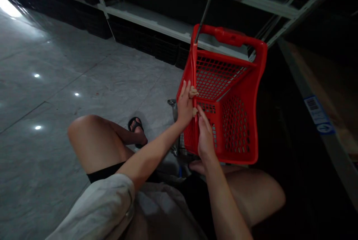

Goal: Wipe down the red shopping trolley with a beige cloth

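Note:
A red plastic shopping basket (237, 120) with a perforated mesh stands in front of my knees, its red handle (232, 36) at the top. My left hand (185, 103) lies flat against the basket's left rim, fingers stretched upward. My right hand (205, 135) presses on the same rim just below, fingers extended along it. Between the two hands a small beige scrap (193, 92) sticks to the rim; I cannot tell what it is. A thin dark rod (207, 6) rises from the handle.
I sit low on a glossy grey tiled floor (56, 83), knees bent, one foot in a black sandal (136, 126). Dark shelving with pale edges (156, 18) runs along the back. A shelf with a blue barcode label (317, 115) stands at the right.

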{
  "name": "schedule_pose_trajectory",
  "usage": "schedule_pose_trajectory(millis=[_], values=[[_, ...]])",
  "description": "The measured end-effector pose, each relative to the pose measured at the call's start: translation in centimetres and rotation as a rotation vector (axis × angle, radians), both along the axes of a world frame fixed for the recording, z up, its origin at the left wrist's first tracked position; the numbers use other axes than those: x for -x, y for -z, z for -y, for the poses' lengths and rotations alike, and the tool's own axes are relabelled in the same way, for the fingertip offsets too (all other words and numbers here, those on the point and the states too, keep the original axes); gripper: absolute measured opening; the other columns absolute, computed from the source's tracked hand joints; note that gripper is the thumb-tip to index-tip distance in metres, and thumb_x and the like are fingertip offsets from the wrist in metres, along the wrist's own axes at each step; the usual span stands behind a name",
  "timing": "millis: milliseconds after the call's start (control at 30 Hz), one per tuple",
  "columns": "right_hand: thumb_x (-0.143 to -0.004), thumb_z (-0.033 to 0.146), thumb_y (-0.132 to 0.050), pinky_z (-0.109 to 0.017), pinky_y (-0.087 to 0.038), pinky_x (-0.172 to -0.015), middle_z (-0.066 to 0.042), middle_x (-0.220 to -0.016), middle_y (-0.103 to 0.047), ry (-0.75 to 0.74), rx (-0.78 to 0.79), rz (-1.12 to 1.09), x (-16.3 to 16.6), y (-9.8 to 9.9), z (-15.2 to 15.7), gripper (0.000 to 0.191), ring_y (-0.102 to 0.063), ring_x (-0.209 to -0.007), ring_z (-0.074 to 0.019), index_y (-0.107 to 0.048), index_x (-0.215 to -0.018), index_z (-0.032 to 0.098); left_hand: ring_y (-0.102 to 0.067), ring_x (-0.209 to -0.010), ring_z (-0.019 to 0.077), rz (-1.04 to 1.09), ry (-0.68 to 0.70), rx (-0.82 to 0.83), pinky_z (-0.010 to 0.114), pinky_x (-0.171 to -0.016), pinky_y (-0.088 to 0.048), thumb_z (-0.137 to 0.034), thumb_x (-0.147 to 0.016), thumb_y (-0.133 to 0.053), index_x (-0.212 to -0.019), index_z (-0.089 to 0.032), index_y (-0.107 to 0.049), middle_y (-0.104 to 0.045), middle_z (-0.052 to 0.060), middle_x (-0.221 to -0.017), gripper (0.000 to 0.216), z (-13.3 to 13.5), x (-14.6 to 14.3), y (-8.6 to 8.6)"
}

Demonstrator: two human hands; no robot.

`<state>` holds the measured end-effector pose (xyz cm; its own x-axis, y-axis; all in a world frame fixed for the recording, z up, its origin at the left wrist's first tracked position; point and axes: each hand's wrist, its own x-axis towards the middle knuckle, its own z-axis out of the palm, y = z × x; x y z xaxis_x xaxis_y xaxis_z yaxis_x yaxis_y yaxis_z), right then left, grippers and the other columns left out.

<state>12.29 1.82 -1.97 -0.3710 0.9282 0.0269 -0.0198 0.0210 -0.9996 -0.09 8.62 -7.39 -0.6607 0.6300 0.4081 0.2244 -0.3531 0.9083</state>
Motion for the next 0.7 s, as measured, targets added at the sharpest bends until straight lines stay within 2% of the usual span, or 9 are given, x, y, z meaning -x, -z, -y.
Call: schedule_pose_trajectory(millis=[100, 167, 300, 367, 467, 600, 700], values=[[-0.101, 0.054, -0.049, -0.045, -0.025, -0.131, -0.003, -0.161, -0.049, -0.056, 0.007, 0.024, -0.1, -0.2, 0.6, 0.054, -0.039, -0.153, -0.0195, -0.058, -0.147, 0.029, -0.025, -0.16, 0.022, 0.029, -0.049, 0.017, 0.047, -0.132, -0.023, -0.026, -0.105, -0.041, -0.153, -0.025, -0.048, -0.038, 0.006, -0.167, 0.048, -2.0, 1.9, 0.6], [-0.101, 0.054, -0.048, -0.046, -0.025, -0.131, -0.002, -0.162, -0.047, -0.076, 0.035, 0.039, -0.3, -0.3, 1.0, 0.054, -0.039, -0.154, -0.0202, -0.056, -0.149, 0.029, -0.026, -0.159, 0.0207, 0.025, -0.036, 0.038, 0.047, -0.132, -0.023, -0.029, -0.106, -0.041, -0.151, -0.025, -0.05, -0.044, 0.006, -0.164, 0.046, -0.7, 1.5, 1.1], [-0.102, 0.051, -0.051, -0.046, -0.027, -0.131, -0.001, -0.162, -0.048, -0.092, 0.074, 0.076, -1.0, -0.7, 1.7, 0.05, -0.04, -0.153, -0.0204, -0.057, -0.147, 0.031, -0.034, -0.156, 0.0207, 0.012, 0.032, 0.142, 0.048, -0.13, -0.027, -0.036, -0.108, -0.04, -0.148, -0.028, -0.054, -0.043, 0.006, -0.164, 0.043, 6.6, -2.7, 2.7], [-0.101, 0.049, -0.053, -0.045, -0.029, -0.13, -0.001, -0.162, -0.049, -0.117, 0.082, 0.1, -1.4, -0.9, 1.8, 0.048, -0.04, -0.153, -0.0208, -0.058, -0.146, 0.032, -0.034, -0.156, 0.0218, 0.046, 0.044, 0.19, 0.048, -0.13, -0.028, -0.037, -0.106, -0.045, -0.154, -0.029, -0.047, -0.041, 0.007, -0.165, 0.048, 10.6, -5.3, 3.4], [-0.099, 0.041, -0.057, -0.044, -0.031, -0.129, 0.001, -0.166, -0.042, -0.196, 0.075, 0.162, -2.2, -1.1, 1.8, 0.044, -0.038, -0.154, -0.0213, -0.06, -0.142, 0.034, -0.036, -0.155, 0.0235, 0.114, 0.01, 0.237, 0.047, -0.129, -0.031, -0.034, -0.104, -0.051, -0.156, -0.03, -0.045, -0.039, 0.007, -0.166, 0.052, 13.9, -7.7, 3.5], [-0.098, 0.029, -0.056, -0.042, -0.02, -0.133, 0.006, -0.169, -0.035, -0.306, -0.017, 0.26, -2.8, -1.0, 2.1, 0.051, -0.03, -0.158, -0.0178, -0.054, -0.148, 0.037, -0.046, -0.149, 0.0217, 0.119, -0.112, 0.215, 0.046, -0.126, -0.037, -0.029, -0.106, -0.046, -0.147, -0.03, -0.057, -0.052, 0.006, -0.157, 0.043, 12.9, -7.3, 1.9], [-0.099, 0.025, -0.051, -0.042, -0.017, -0.134, 0.008, -0.169, -0.034, -0.341, -0.023, 0.267, -2.7, -0.8, 2.5, 0.06, -0.027, -0.158, -0.0151, -0.043, -0.156, 0.041, -0.046, -0.148, 0.0193, 0.045, -0.199, 0.158, 0.043, -0.127, -0.036, -0.025, -0.105, -0.044, -0.148, -0.031, -0.056, -0.053, 0.004, -0.157, 0.045, 10.9, -5.5, 0.4]])
